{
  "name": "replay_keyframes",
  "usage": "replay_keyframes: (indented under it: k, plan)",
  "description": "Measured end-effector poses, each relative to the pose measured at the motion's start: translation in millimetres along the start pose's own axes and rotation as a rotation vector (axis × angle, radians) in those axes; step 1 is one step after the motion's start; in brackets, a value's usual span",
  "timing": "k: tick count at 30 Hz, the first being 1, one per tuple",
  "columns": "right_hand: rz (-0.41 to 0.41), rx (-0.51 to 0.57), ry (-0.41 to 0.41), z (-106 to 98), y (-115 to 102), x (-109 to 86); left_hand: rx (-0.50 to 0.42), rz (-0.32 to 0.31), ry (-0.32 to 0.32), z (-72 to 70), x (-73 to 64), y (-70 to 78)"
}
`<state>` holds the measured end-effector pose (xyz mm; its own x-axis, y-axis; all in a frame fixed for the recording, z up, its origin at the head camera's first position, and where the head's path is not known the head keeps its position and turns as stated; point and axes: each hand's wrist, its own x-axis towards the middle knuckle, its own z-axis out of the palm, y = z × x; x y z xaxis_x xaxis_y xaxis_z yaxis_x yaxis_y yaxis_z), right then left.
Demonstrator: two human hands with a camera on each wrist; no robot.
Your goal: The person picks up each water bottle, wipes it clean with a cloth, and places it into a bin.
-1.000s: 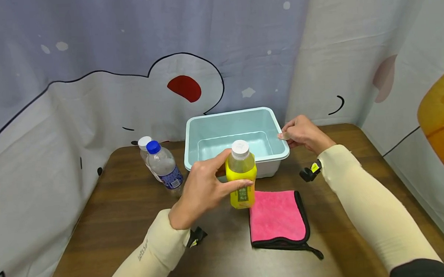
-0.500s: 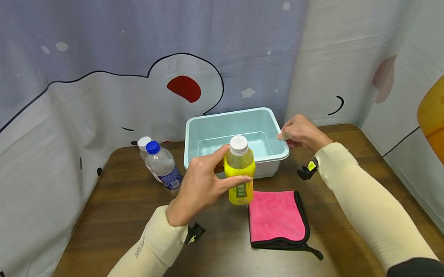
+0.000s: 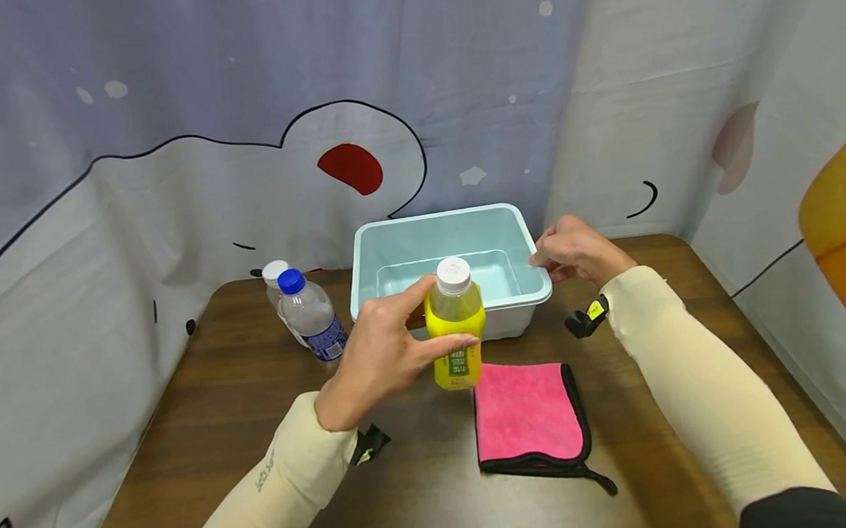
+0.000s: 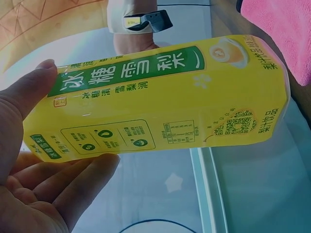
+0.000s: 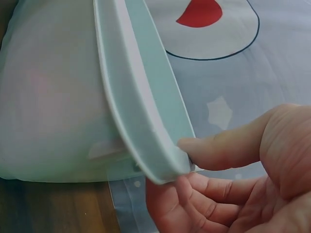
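My left hand (image 3: 387,347) grips a yellow-labelled drink bottle (image 3: 456,325) with a white cap, holding it upright in front of the basin. In the left wrist view, the thumb and fingers lie on either side of the bottle (image 4: 160,97); its label has a green panel with white characters. At the basin's right side, my right hand (image 3: 579,251) pinches the rim. The pale blue-green plastic basin (image 3: 436,225) stands at the back of the table. Seen from the right wrist, the thumb (image 5: 218,150) presses on the basin rim (image 5: 141,107) with fingers curled beneath.
Left of the basin stand a clear bottle with a blue cap (image 3: 313,314) and, behind it, a white-capped bottle (image 3: 275,273). A folded pink cloth (image 3: 526,412) with black edging lies on the wooden table (image 3: 247,425). A patterned curtain (image 3: 248,68) hangs behind.
The yellow bottle and my left hand have risen slightly and shifted a little left, then stayed nearly still. My right hand keeps its hold on the basin rim.
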<state>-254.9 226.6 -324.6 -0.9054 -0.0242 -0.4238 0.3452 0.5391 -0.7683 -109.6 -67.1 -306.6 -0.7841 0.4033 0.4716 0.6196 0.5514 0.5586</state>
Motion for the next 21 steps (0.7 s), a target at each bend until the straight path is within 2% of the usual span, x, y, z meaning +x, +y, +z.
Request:
replay_keyframes:
  k: [10,17,21]
  plan:
    - [-0.002,-0.070,0.009,0.4,-6.4,-1.9,0.001,-0.023,-0.012,-2.6,2.2,2.5]
    - [-0.013,-0.119,-0.001,-0.6,-7.5,-1.6,0.014,0.012,-0.003,-4.6,5.0,5.1]
    - [-0.019,-0.140,0.003,-0.2,-8.2,-1.9,0.021,0.009,-0.007,-6.4,6.7,6.9]
